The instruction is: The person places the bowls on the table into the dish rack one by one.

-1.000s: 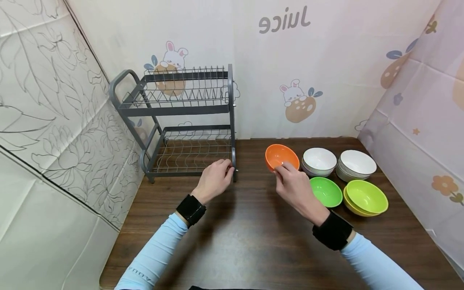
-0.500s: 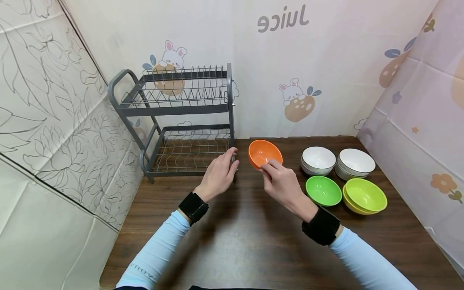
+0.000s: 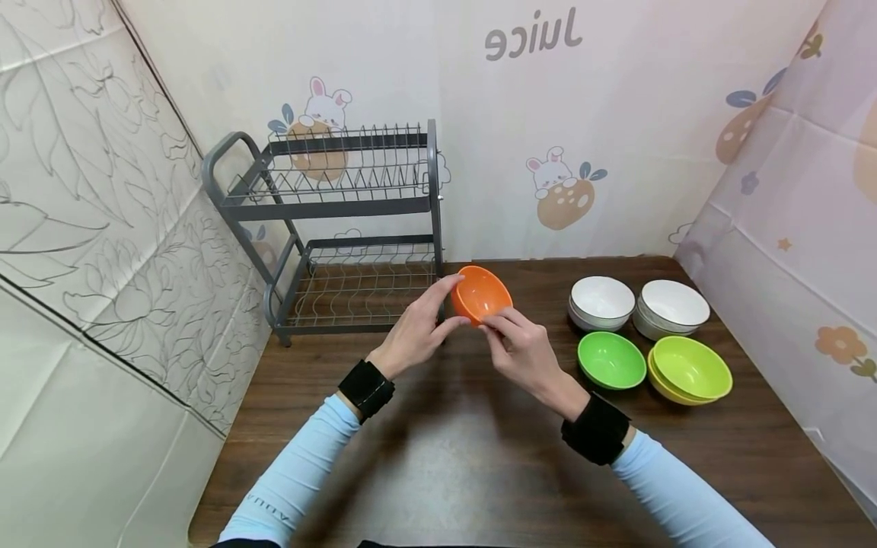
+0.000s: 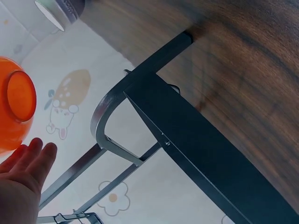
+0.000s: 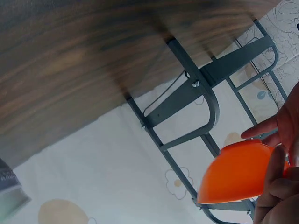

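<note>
An orange bowl [image 3: 483,292] is held up in front of me, tilted, just right of the dish rack's front post. My right hand [image 3: 529,355] pinches its near rim between thumb and curled fingers. From the other side my left hand [image 3: 415,329] reaches to the bowl, its fingers straight and its thumb spread apart. The fingertips are at the bowl's left rim. In the left wrist view the bowl's round foot [image 4: 21,96] faces the camera, beside the left fingers [image 4: 41,163]. The right wrist view shows the bowl [image 5: 236,172] side-on, between both hands.
A grey two-tier dish rack [image 3: 329,207] stands at the back left. To the right are two stacks of white bowls [image 3: 603,298], a green bowl [image 3: 612,361] and a lime bowl [image 3: 692,368] nested in a yellow one. Printed cloth walls enclose the brown table [image 3: 438,464].
My right hand has carried the orange bowl leftward, away from the white bowls. My left hand has unfolded its fingers and come up to the bowl's left side.
</note>
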A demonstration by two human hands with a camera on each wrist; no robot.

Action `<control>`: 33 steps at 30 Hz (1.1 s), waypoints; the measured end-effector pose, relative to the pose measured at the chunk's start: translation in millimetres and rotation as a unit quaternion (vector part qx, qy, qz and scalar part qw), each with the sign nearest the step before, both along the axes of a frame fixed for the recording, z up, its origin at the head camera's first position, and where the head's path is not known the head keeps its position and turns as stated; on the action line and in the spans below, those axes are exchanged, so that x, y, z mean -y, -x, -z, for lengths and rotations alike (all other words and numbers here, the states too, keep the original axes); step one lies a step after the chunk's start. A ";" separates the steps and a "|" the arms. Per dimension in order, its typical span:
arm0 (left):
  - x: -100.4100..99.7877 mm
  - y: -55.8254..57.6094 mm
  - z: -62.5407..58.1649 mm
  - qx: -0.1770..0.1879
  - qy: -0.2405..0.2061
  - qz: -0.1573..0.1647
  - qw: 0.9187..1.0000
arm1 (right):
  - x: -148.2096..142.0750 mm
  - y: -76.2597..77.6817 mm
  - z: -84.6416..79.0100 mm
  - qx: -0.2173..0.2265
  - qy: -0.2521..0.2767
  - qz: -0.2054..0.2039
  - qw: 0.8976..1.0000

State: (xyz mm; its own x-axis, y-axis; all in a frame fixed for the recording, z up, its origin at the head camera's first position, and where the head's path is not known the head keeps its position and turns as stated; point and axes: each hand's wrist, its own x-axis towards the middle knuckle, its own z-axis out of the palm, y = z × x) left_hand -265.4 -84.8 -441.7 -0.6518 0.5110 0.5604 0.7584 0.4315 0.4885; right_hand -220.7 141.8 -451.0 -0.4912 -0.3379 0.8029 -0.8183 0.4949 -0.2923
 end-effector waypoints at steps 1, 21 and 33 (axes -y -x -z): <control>0.0 0.4 -0.3 0.001 -0.001 0.004 1.000 | 0.3 0.0 0.8 0.001 0.004 -0.004 1.000; 2.4 -2.9 0.6 0.010 -0.032 0.024 0.999 | 4.8 -6.7 13.2 0.050 0.035 -0.046 0.997; 27.4 -2.5 2.4 -0.039 0.024 -0.022 0.999 | 0.9 -3.3 21.0 0.046 0.020 -0.027 0.998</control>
